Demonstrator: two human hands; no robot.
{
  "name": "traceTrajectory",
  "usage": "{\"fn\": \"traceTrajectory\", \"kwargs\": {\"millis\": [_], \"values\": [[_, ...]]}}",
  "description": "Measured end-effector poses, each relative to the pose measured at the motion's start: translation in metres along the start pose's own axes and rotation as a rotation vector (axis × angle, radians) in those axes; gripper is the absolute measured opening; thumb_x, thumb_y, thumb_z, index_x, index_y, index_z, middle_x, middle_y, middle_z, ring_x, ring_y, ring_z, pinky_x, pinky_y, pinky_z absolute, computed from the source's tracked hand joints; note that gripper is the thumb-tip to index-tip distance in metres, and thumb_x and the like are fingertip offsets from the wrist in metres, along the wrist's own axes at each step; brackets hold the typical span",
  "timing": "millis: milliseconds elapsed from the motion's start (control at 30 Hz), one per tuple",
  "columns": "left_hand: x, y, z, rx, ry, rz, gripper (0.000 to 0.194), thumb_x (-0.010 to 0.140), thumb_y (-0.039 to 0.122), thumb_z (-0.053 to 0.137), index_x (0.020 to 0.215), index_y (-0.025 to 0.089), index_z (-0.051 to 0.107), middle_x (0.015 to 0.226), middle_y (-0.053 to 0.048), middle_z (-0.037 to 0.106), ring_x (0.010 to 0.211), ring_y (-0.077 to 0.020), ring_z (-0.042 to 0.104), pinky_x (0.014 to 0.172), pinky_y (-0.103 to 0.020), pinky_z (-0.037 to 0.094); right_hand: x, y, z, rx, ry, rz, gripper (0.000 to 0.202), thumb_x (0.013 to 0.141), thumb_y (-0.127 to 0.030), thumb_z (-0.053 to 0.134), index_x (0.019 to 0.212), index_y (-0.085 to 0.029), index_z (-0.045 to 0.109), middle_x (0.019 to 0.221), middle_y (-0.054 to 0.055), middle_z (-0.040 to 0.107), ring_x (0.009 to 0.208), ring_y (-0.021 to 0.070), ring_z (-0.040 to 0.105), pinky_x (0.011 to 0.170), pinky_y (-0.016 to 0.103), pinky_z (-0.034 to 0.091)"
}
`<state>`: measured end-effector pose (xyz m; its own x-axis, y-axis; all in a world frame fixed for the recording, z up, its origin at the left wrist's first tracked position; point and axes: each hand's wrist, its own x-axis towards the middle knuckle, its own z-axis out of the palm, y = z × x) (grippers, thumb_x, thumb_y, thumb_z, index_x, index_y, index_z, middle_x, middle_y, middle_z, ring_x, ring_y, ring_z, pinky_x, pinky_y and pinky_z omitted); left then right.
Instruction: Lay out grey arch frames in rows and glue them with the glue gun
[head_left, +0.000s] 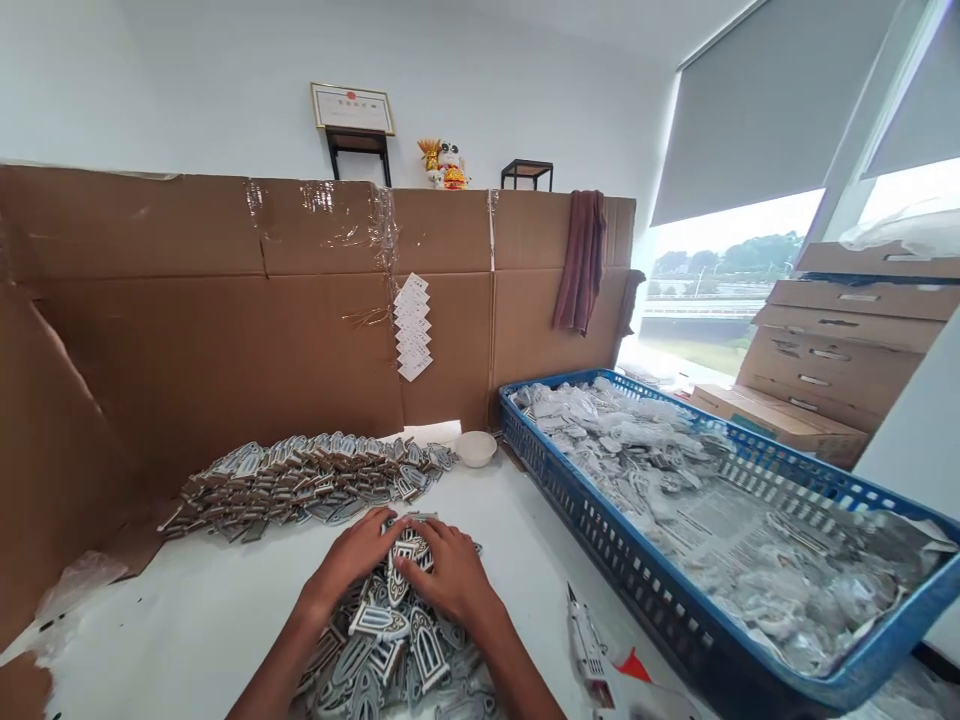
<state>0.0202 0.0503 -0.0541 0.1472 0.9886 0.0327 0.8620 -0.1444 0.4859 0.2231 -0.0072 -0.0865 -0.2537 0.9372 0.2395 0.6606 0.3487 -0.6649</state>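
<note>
A loose heap of silver, arch-shaped metal pieces [382, 650] lies on the white table at the bottom centre. At the heap's far end, my left hand [360, 550] is bent over the pieces, its fingertips on their left side. From the right, my right hand [446, 570] reaches over the same pieces, thumb and fingers apart around a patterned one [401, 575]. Both hands touch the metal pieces; whether either grips one firmly is hard to make out. Behind them, many similar pieces are stacked in a long row [307, 480].
A blue plastic basket [600, 510] with wrapped pieces and newspaper stands at right. A small white bowl [476, 449] sits by the row. A pointed tool [589, 645] lies right of the heap. Cardboard walls [322, 350] stand behind and left. Stacked boxes [832, 350] are at far right.
</note>
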Motion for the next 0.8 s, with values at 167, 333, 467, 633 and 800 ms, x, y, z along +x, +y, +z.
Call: {"fn": "traceTrajectory", "kwargs": {"millis": [167, 333, 467, 633, 800], "values": [[-0.022, -0.02, -0.002, 0.012, 0.014, -0.057, 0.057, 0.098, 0.065, 0.041, 0.12, 0.025, 0.074, 0.143, -0.013, 0.073, 0.137, -0.0308, 0.066, 0.123, -0.045, 0.047, -0.003, -0.007, -0.005, 0.031, 0.024, -0.018, 0.057, 0.1, -0.057, 0.072, 0.149, -0.029, 0.069, 0.152, 0.008, 0.07, 0.139, 0.0345, 0.065, 0.12, 0.056, 0.047], [-0.047, -0.04, 0.0, -0.052, 0.11, -0.098, 0.058, 0.096, 0.063, 0.04, 0.124, 0.024, 0.072, 0.147, -0.014, 0.071, 0.144, -0.0313, 0.062, 0.129, -0.047, 0.043, -0.005, -0.01, -0.006, 0.022, 0.018, -0.055, 0.057, 0.1, -0.063, 0.07, 0.147, -0.03, 0.07, 0.146, 0.009, 0.073, 0.133, 0.0339, 0.066, 0.114, 0.051, 0.051], [-0.065, -0.051, -0.004, -0.051, 0.158, -0.162, 0.062, 0.095, 0.063, 0.036, 0.125, 0.021, 0.07, 0.149, -0.015, 0.069, 0.148, -0.0331, 0.058, 0.132, -0.053, 0.04, -0.004, -0.012, -0.007, -0.028, 0.022, -0.054, 0.055, 0.102, -0.064, 0.066, 0.144, -0.027, 0.073, 0.139, 0.011, 0.074, 0.13, 0.0353, 0.066, 0.112, 0.052, 0.052], [-0.082, -0.074, -0.017, 0.021, 0.138, -0.162, 0.065, 0.095, 0.067, 0.038, 0.128, 0.021, 0.069, 0.151, -0.016, 0.068, 0.146, -0.0341, 0.059, 0.133, -0.054, 0.038, -0.002, -0.016, -0.01, -0.068, 0.011, -0.051, 0.054, 0.104, -0.064, 0.061, 0.14, -0.026, 0.074, 0.134, 0.013, 0.073, 0.129, 0.0346, 0.065, 0.112, 0.052, 0.05], [-0.096, -0.095, -0.019, 0.177, 0.243, -0.131, 0.06, 0.096, 0.059, 0.04, 0.124, 0.017, 0.073, 0.147, -0.019, 0.07, 0.147, -0.0375, 0.059, 0.134, -0.06, 0.037, -0.003, -0.017, -0.012, -0.109, -0.007, -0.033, 0.053, 0.106, -0.062, 0.059, 0.14, -0.025, 0.073, 0.132, 0.014, 0.071, 0.127, 0.033, 0.065, 0.11, 0.05, 0.05]]}}
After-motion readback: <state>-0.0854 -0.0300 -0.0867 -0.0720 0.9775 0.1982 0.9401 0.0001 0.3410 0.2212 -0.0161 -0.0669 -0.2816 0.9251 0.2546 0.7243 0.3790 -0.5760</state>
